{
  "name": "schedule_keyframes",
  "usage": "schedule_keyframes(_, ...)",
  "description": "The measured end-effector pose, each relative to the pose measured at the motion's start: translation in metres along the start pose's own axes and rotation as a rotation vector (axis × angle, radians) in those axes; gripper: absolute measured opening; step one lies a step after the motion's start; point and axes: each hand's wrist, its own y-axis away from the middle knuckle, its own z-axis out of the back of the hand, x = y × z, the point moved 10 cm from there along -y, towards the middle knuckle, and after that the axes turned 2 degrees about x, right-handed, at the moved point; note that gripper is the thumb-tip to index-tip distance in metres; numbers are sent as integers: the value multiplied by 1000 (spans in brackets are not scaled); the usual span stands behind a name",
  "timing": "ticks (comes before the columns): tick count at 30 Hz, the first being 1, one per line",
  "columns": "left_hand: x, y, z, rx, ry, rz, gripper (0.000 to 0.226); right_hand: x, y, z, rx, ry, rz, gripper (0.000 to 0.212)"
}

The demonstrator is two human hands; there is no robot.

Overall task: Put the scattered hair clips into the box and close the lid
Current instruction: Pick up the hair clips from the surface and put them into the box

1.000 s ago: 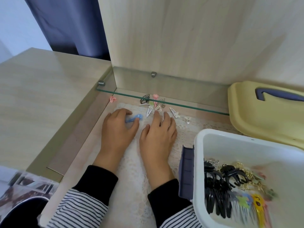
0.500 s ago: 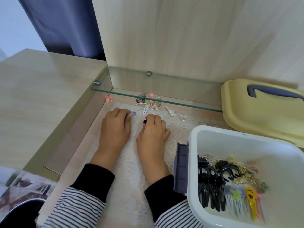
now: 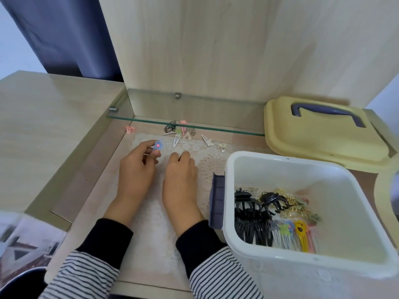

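Note:
My left hand (image 3: 136,171) pinches a small blue hair clip (image 3: 158,145) with a pink dot, lifted just off the lace mat (image 3: 211,160). Beside it, my right hand (image 3: 180,178) is curled knuckles-up on the mat; whether it grips anything is hidden. Several scattered clips (image 3: 183,132) lie beyond both hands under the glass shelf, with a pink one (image 3: 130,129) off to the left. The white box (image 3: 269,255) stands open at the right with several black and coloured clips (image 3: 269,219) inside. Its yellow lid (image 3: 323,134) with a blue handle lies behind the box.
A glass shelf (image 3: 216,127) runs low over the far clips, in front of a wooden back panel. A blue latch (image 3: 217,199) sticks out from the box's left side. A raised wooden desk top (image 3: 43,130) borders the left.
My left hand has picked the blue clip up from the mat and lifted it. My right hand has closed its fingers and drawn back slightly.

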Motion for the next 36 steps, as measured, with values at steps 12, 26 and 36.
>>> schedule_keyframes(12, -59, 17, 37, -97, 150, -88, 17, 54, 17, 110, -261, -178, 172, 13)
schedule_keyframes(26, -173, 39, -51, 240, 342, -159, 19, -63, -38, 218, 82, -366, 88, 14)
schedule_keyframes(36, -155, 44, -114, 456, 308, -120, 17, -150, -1, 141, 863, -463, -128, 6)
